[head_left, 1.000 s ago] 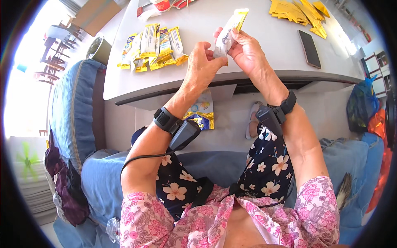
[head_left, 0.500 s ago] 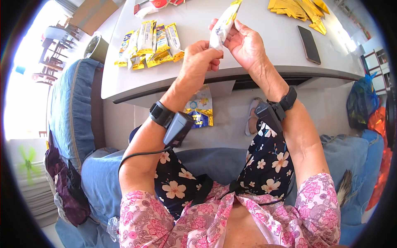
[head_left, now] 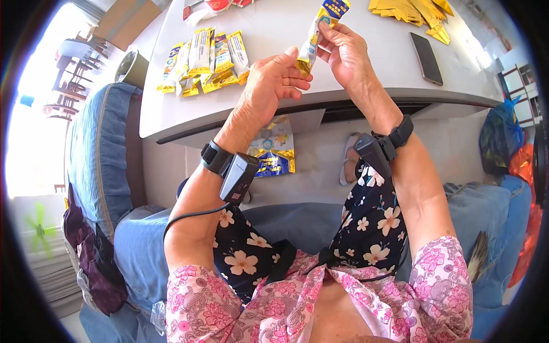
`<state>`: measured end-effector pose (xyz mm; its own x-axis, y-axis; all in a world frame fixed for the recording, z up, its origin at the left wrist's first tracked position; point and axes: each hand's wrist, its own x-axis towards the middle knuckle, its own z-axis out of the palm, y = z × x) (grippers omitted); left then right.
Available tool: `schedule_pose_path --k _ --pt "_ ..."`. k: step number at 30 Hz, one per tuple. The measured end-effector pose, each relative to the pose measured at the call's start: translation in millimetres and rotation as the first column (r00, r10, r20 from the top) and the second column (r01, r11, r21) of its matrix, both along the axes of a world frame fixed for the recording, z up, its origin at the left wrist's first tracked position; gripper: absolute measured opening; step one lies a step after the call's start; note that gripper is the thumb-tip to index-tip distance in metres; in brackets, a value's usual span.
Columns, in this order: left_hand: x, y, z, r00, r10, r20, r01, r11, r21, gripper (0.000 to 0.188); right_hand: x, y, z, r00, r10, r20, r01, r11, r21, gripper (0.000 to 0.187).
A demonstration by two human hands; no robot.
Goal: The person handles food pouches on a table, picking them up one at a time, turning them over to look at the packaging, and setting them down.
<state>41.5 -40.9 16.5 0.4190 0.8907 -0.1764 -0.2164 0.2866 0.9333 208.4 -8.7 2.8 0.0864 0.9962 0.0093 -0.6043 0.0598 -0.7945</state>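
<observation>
Packet (head_left: 309, 50) | right hand (head_left: 347, 54) pinches it, we judge for steadiness | left hand (head_left: 270, 83) loosely spread, contact unclear

We pinched a slim yellow, white and blue packet (head_left: 311, 48) in our right hand (head_left: 349, 57) above the table (head_left: 177, 114), our left hand (head_left: 266, 84) loosely open beside its lower end, similar packets (head_left: 200, 54) piled leftward, a dark phone (head_left: 426, 60) rightward.
</observation>
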Motion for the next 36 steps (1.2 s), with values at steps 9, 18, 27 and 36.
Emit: schedule_pose_path --k 9,18,27,36 --pt "3.2 -6.0 -5.9 0.946 0.118 -0.301 -0.034 0.963 0.269 0.033 -3.6 -2.0 -0.3 0.994 -0.023 0.105 0.021 1.0 0.018 0.019" --pt "7.8 -15.8 2.5 0.936 0.138 -0.324 -0.041 0.957 0.288 0.032 -1.6 -3.3 0.5 0.99 0.01 -0.143 -0.015 0.999 -0.033 0.023" --pt "9.4 -17.6 2.0 0.974 0.124 -0.192 -0.073 0.965 0.252 0.032 1.7 -3.6 8.2 0.963 0.022 -0.267 -0.028 0.999 -0.017 0.022" --pt "9.8 -18.1 -2.4 0.95 0.151 -0.272 -0.065 0.951 0.302 0.032 4.6 -2.3 12.5 0.99 0.06 -0.127 -0.039 0.986 0.165 0.022"
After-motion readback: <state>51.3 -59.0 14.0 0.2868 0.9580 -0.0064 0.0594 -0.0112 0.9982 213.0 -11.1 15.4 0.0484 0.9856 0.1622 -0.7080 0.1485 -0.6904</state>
